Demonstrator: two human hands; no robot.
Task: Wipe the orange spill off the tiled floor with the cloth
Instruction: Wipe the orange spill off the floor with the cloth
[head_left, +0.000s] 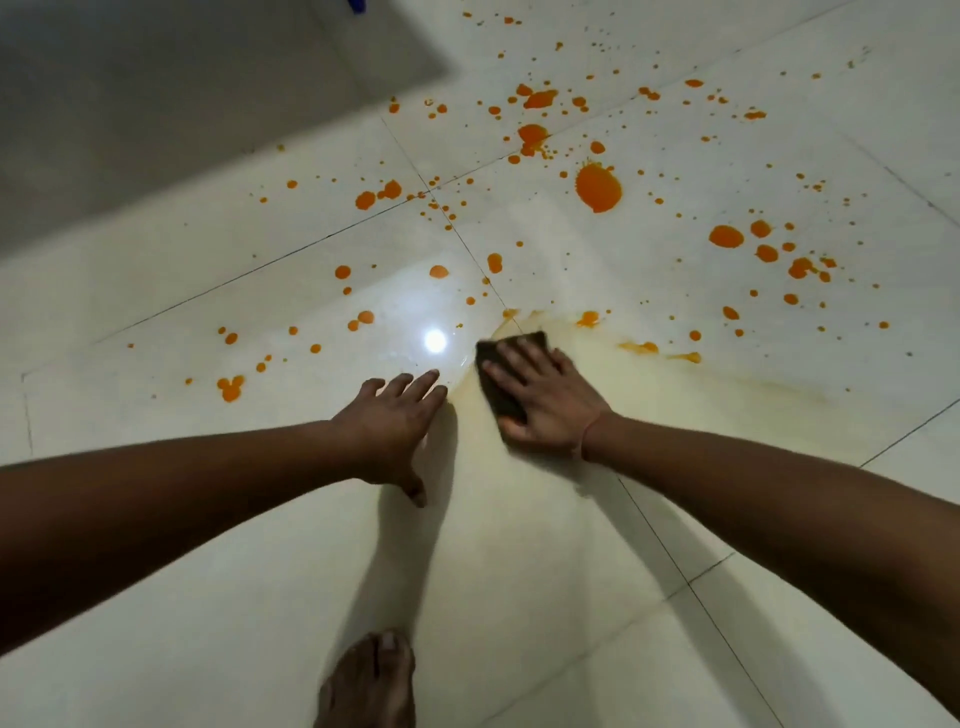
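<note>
A person crouches over a pale tiled floor, both bare arms reaching forward. At far left, small orange drops lie scattered across the tile. The left hand is stretched palm down with its fingers straight and slightly spread, holding nothing; whether it bears on the tile or hovers just above cannot be told. Just beyond its fingertips, a bright glare shines off the glossy surface. Nearer the viewer, a bare foot stands on the tile. Beside the left hand, a dark cloth lies flat on the floor across a tile joint, pinned under the right hand, whose fingers are extended and pressed on top of it, not curled around it. A thin band circles that wrist. Beyond the cloth, the orange spill spreads in blots and specks over several tiles, the largest blot well apart from the cloth. To the right of the cloth, a faint yellowish smear fans across the tile.
</note>
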